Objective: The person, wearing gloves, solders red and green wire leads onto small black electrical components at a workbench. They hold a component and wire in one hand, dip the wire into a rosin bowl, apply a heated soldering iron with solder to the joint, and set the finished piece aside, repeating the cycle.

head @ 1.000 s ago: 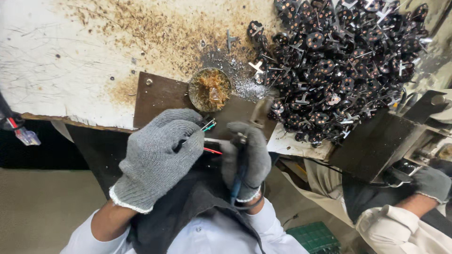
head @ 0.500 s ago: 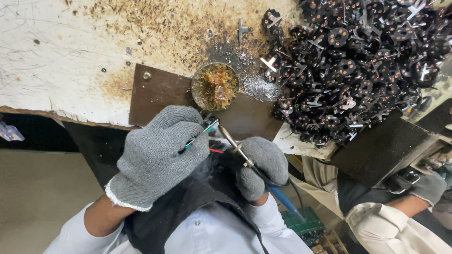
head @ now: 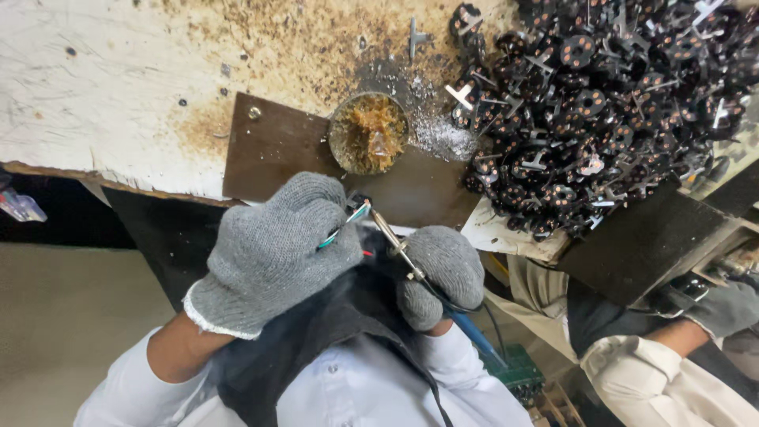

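At the tabletop's near edge, you are soldering a small part with both gloved hands.

Your left hand (head: pixel 273 253) is closed on a small dark part with green and red wires (head: pixel 345 229), held just below the brown board (head: pixel 273 150). Your right hand (head: pixel 443 273) grips the soldering iron (head: pixel 395 241), tip at the part, smoke rising, so the joint looks unfinished. Above sits a round tin (head: pixel 369 133) of amber flux. Further right, a big pile of black parts (head: pixel 601 103); which are finished I cannot tell.
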